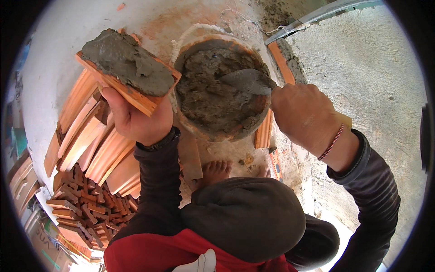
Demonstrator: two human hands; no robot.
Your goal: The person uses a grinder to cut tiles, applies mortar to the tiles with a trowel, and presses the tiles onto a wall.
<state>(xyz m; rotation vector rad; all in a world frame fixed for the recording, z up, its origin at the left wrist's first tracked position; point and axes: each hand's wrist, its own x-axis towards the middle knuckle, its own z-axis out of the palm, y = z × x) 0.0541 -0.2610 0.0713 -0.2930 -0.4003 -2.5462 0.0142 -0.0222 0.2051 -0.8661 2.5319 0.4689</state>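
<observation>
My left hand [140,119] grips an orange clay brick [147,105] from below, thumb along its near side. Thick grey mortar [129,63] covers the brick's upper face. To its right stands a round bucket [242,44] of wet mortar [213,102]. My right hand [303,115] is closed round the handle of a trowel [247,81], whose handle the fingers mostly hide. The trowel's grey blade lies over the mortar at the bucket's right side.
Long orange clay pieces [90,131] lie stacked at the left, with a heap of small broken pieces [90,204] nearer me. A rough grey wall [362,77] rises on the right, a strip of orange brick [282,63] along its foot. Thin wire [242,16] lies beyond the bucket.
</observation>
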